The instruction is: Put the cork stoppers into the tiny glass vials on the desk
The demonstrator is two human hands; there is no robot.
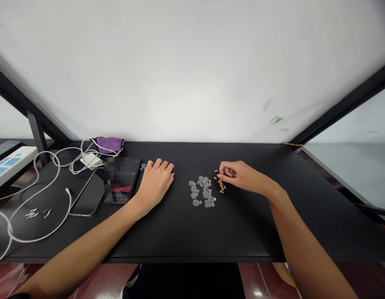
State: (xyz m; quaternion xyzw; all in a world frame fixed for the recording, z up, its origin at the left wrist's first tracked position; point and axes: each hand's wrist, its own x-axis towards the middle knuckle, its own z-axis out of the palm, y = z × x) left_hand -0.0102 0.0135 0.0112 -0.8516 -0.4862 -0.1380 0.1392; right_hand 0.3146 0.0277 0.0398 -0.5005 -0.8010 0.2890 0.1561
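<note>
My right hand (234, 174) is over a small scatter of brown cork-like stoppers (221, 182), its thumb and forefinger pinched together at the left end of the pile. Whatever the fingertips hold, if anything, is too small to make out. Just left of the stoppers lies a loose group of tiny clear bottles (206, 193) in different shapes, lying on their sides. My left hand (158, 176) rests palm down on the black table, fingers loosely bent and a little apart. Beside it, partly behind the fingers, is another small clear piece (143, 167).
Left of my left hand lie a lit phone (122, 189) and a second, dark phone (88, 195). A white cable (40, 237) loops around a charger (91, 160), near a purple pouch (110, 144). Small metallic bits (32, 214) and a power strip (12, 162) are farther left.
</note>
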